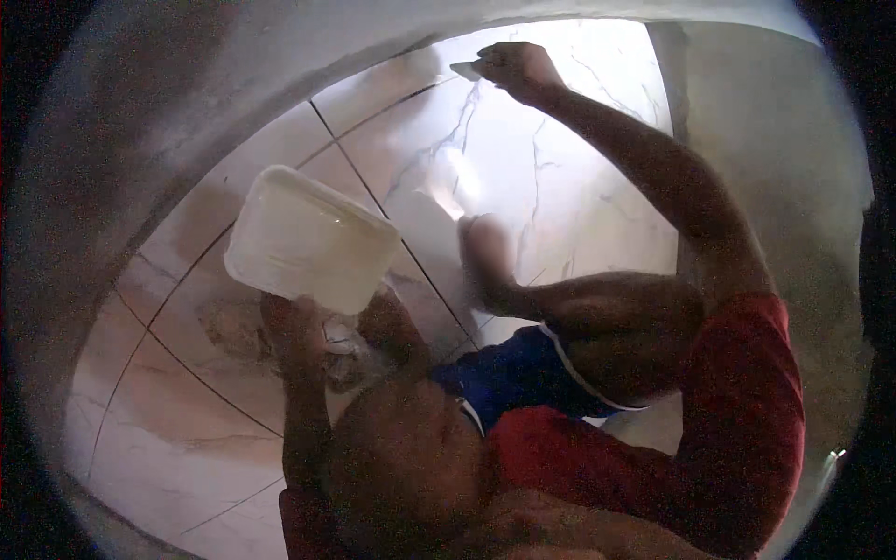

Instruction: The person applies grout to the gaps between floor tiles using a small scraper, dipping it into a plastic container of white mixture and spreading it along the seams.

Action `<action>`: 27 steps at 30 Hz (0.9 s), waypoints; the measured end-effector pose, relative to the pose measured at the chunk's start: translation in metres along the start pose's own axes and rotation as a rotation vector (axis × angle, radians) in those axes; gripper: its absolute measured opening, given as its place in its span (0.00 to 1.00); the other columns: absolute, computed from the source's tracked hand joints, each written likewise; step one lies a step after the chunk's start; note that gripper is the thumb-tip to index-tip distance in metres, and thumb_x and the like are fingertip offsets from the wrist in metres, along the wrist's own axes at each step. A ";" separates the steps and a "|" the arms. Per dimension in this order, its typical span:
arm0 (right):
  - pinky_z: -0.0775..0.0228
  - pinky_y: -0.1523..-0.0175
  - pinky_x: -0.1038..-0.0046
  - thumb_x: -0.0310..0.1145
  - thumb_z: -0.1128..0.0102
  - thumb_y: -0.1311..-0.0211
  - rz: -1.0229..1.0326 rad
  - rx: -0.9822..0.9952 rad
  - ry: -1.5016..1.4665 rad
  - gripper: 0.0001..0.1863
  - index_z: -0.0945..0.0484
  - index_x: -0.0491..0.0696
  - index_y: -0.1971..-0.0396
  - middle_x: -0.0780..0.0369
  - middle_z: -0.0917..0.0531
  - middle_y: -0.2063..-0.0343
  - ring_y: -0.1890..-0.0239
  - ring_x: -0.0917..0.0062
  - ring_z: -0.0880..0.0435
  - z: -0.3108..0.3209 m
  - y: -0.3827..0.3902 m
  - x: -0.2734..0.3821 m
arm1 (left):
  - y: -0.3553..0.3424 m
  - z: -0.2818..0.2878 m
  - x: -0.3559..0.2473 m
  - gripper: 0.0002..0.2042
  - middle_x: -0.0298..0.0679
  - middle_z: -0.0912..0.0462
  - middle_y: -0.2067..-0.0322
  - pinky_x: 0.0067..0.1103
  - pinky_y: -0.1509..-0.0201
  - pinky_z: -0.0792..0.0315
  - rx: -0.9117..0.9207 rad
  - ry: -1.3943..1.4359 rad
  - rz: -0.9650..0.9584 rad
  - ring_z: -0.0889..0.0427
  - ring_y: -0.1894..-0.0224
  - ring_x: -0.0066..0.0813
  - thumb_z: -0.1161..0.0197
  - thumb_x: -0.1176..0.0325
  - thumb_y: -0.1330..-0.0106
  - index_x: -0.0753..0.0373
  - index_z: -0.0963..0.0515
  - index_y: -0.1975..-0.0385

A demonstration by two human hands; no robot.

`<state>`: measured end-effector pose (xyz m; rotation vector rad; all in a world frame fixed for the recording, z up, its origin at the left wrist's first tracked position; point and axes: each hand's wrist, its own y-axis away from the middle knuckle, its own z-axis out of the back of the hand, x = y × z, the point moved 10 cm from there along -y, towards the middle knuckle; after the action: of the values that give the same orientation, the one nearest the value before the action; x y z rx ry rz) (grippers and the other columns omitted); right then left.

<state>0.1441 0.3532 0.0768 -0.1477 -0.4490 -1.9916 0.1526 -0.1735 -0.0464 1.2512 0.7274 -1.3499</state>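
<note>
My left hand (pixel 287 310) holds a white rectangular plastic tray (pixel 313 233) from below, its fingers partly hidden under it; the tray looks coated with pale material inside. Up at the top, my right hand (pixel 513 70) is closed on a small pale, flat tool (pixel 464 69) over the brightly lit tiles. My bare foot (pixel 481 243) rests on the tiles below that hand, between the tray and my right arm.
Marble-patterned tiles (pixel 149 392) with dark joints surround my legs. A curved grey edge (pixel 168 159) runs round the left and top, and a grey surface (pixel 775 159) lies at the right. A small shiny metal thing (pixel 833 459) is at the lower right.
</note>
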 end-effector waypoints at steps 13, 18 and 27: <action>0.21 0.49 0.67 0.33 0.34 0.39 0.230 -0.281 -0.282 0.13 0.18 0.49 0.55 0.57 0.16 0.55 0.55 0.63 0.16 -0.030 0.022 -0.011 | 0.018 -0.012 -0.016 0.26 0.44 0.23 0.50 0.35 0.46 0.26 -0.053 0.721 0.332 0.25 0.53 0.41 0.34 0.64 0.39 0.69 0.30 0.43; 0.19 0.53 0.67 0.29 0.36 0.38 0.329 -0.260 -0.285 0.14 0.21 0.49 0.53 0.56 0.18 0.53 0.56 0.61 0.15 -0.067 0.030 -0.002 | 0.039 0.027 0.019 0.39 0.45 0.27 0.47 0.33 0.45 0.24 0.045 0.557 0.662 0.24 0.48 0.39 0.27 0.59 0.46 0.68 0.38 0.37; 0.19 0.54 0.66 0.27 0.38 0.39 0.324 -0.403 -0.193 0.16 0.24 0.47 0.51 0.55 0.20 0.53 0.57 0.60 0.16 -0.052 0.039 -0.001 | 0.021 -0.023 -0.049 0.40 0.46 0.31 0.41 0.43 0.39 0.26 0.004 0.575 0.379 0.28 0.40 0.45 0.25 0.61 0.46 0.65 0.40 0.35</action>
<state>0.1846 0.3193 0.0377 -0.6297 -0.1265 -1.7304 0.1711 -0.1416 -0.0013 1.7059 0.8208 -0.6818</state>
